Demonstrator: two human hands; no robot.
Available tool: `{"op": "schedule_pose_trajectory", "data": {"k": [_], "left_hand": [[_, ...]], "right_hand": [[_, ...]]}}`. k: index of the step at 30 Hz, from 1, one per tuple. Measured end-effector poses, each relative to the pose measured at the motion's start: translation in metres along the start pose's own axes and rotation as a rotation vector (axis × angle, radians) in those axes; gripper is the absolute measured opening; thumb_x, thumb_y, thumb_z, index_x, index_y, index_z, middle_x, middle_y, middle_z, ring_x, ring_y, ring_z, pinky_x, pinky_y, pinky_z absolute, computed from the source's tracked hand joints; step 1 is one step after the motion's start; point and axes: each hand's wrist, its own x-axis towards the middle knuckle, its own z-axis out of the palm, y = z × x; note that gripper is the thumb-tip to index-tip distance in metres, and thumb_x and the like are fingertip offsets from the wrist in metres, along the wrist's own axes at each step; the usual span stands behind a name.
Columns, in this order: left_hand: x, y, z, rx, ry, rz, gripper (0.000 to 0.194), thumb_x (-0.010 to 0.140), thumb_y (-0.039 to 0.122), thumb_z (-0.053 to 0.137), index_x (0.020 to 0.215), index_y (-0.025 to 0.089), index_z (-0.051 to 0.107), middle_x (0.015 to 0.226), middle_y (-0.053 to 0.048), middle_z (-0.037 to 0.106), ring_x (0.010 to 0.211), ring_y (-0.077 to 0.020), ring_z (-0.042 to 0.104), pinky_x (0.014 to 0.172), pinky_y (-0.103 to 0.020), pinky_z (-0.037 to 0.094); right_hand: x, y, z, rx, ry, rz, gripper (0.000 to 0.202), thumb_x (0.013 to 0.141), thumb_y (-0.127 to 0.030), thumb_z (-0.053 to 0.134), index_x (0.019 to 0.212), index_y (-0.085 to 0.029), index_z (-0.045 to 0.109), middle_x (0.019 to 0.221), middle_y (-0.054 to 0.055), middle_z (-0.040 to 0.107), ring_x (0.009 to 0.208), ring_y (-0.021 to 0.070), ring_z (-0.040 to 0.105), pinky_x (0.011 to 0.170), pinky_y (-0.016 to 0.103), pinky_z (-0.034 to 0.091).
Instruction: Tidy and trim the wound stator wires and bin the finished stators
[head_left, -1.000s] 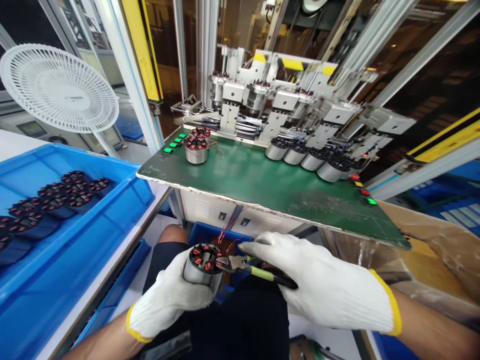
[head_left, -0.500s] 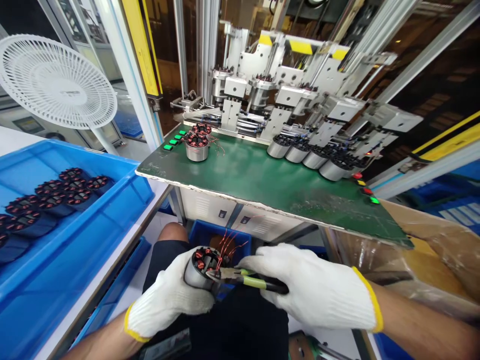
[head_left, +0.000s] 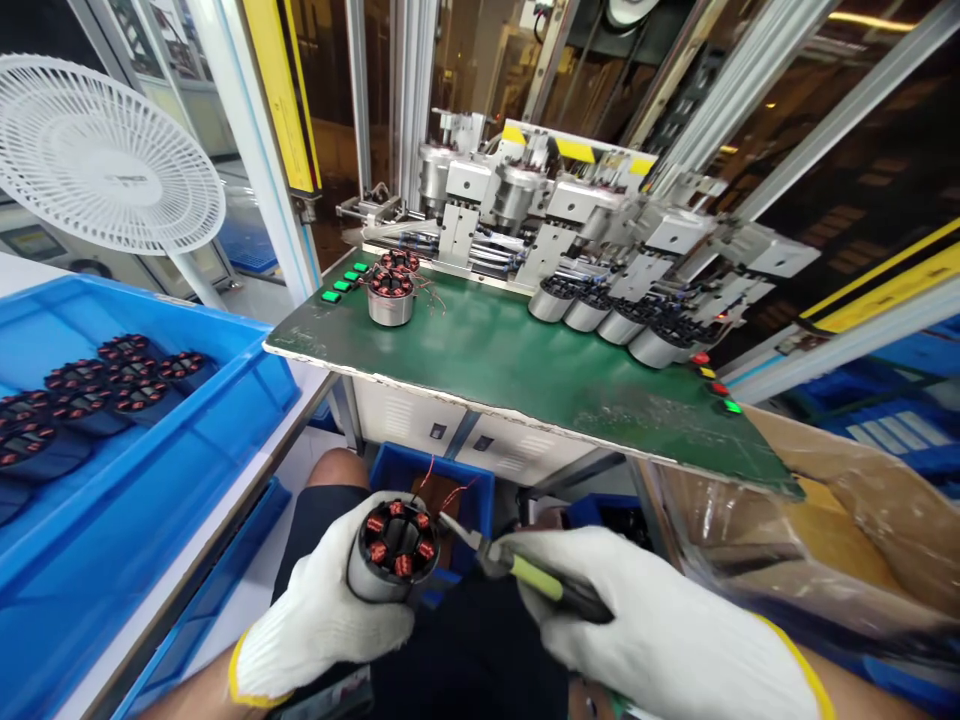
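My left hand, in a white knit glove, is wrapped round a motor stator. Its copper coils face up, and a few loose wire ends stick out at the far side. My gloved right hand grips cutting pliers with black and yellow-green handles. The pliers' jaws point left, just to the right of the stator's rim. Whether the tips touch a wire I cannot tell.
Two wired stators stand on the green bench top; several more line its right part below a machine. Left is a blue bin of stators; a fan stands behind it. A plastic-lined carton sits right.
The pliers have drawn back right from the coils and turned. The stator has tilted more towards me and shifted slightly left. Fewer long wires stand up from it now.
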Motion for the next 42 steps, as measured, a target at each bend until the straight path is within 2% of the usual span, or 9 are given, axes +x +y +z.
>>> {"op": "schedule_pose_trajectory", "data": {"k": [3, 6, 10, 17, 22, 27, 32, 34, 42], "left_hand": [[-0.006, 0.006, -0.003, -0.004, 0.024, 0.032, 0.069, 0.047, 0.017, 0.059, 0.115, 0.029, 0.057, 0.099, 0.003, 0.071, 0.085, -0.0230, 0.070, 0.070, -0.026, 0.058], [-0.007, 0.004, -0.001, 0.017, 0.075, 0.119, 0.072, 0.046, 0.015, 0.059, 0.116, 0.029, 0.056, 0.103, 0.001, 0.071, 0.084, -0.0224, 0.070, 0.069, -0.025, 0.058], [-0.009, -0.001, 0.004, 0.043, 0.080, 0.195, 0.076, 0.045, 0.016, 0.059, 0.119, 0.029, 0.054, 0.108, 0.000, 0.070, 0.086, -0.0227, 0.070, 0.067, -0.026, 0.058], [-0.018, 0.015, -0.001, 0.037, 0.075, 0.091, 0.072, 0.046, 0.017, 0.058, 0.116, 0.030, 0.054, 0.110, 0.002, 0.068, 0.094, -0.0224, 0.068, 0.080, -0.028, 0.057], [-0.016, 0.011, -0.002, -0.028, 0.036, 0.155, 0.066, 0.047, 0.019, 0.060, 0.112, 0.029, 0.054, 0.107, 0.002, 0.068, 0.094, -0.0210, 0.067, 0.089, -0.029, 0.054], [-0.015, 0.005, 0.000, -0.096, 0.047, 0.192, 0.064, 0.048, 0.020, 0.061, 0.110, 0.028, 0.051, 0.104, 0.000, 0.068, 0.091, -0.0216, 0.066, 0.089, -0.031, 0.054], [-0.015, 0.007, 0.000, -0.099, 0.084, 0.188, 0.061, 0.047, 0.020, 0.062, 0.106, 0.029, 0.052, 0.107, 0.000, 0.065, 0.085, -0.0206, 0.066, 0.081, -0.030, 0.055], [-0.015, 0.007, 0.000, -0.088, 0.087, 0.175, 0.060, 0.048, 0.020, 0.062, 0.106, 0.030, 0.052, 0.108, 0.000, 0.065, 0.084, -0.0205, 0.067, 0.078, -0.030, 0.055], [-0.009, -0.005, 0.003, -0.045, -0.040, 0.251, 0.059, 0.051, 0.023, 0.064, 0.108, 0.030, 0.052, 0.104, 0.000, 0.068, 0.086, -0.0212, 0.068, 0.076, -0.030, 0.055]], "right_hand": [[0.001, 0.011, 0.008, -0.243, 0.263, 0.093, 0.067, 0.076, -0.012, 0.048, 0.139, -0.036, 0.045, 0.129, 0.004, 0.053, 0.105, 0.0271, 0.057, 0.087, 0.040, 0.047], [0.003, 0.010, 0.015, -0.382, 0.237, 0.194, 0.080, 0.071, -0.009, 0.050, 0.144, -0.038, 0.037, 0.139, 0.007, 0.045, 0.114, 0.0336, 0.052, 0.088, 0.049, 0.048], [0.007, -0.001, 0.014, -0.439, 0.222, 0.165, 0.084, 0.067, -0.008, 0.051, 0.145, -0.037, 0.036, 0.136, 0.008, 0.046, 0.112, 0.0335, 0.053, 0.082, 0.047, 0.052], [0.009, -0.002, 0.015, -0.442, 0.247, 0.026, 0.084, 0.066, -0.011, 0.052, 0.144, -0.037, 0.036, 0.133, 0.008, 0.048, 0.107, 0.0319, 0.055, 0.081, 0.045, 0.051], [0.014, -0.004, 0.015, -0.426, 0.234, 0.022, 0.065, 0.073, -0.013, 0.053, 0.134, -0.038, 0.049, 0.122, 0.005, 0.056, 0.101, 0.0296, 0.058, 0.083, 0.045, 0.049], [0.015, -0.006, 0.008, -0.176, 0.119, -0.062, 0.051, 0.077, -0.014, 0.052, 0.124, -0.031, 0.058, 0.108, 0.001, 0.062, 0.093, 0.0207, 0.060, 0.081, 0.030, 0.049], [0.016, -0.007, 0.013, -0.356, 0.296, 0.024, 0.075, 0.070, -0.008, 0.050, 0.141, -0.033, 0.042, 0.131, 0.007, 0.049, 0.110, 0.0283, 0.052, 0.091, 0.043, 0.046], [0.018, -0.007, 0.016, -0.415, 0.318, 0.014, 0.083, 0.066, -0.006, 0.050, 0.143, -0.033, 0.037, 0.133, 0.008, 0.045, 0.115, 0.0301, 0.048, 0.092, 0.046, 0.045], [0.026, -0.014, 0.018, -0.456, 0.308, -0.082, 0.086, 0.063, -0.006, 0.049, 0.144, -0.032, 0.033, 0.132, 0.008, 0.043, 0.115, 0.0288, 0.046, 0.087, 0.040, 0.046]]}}
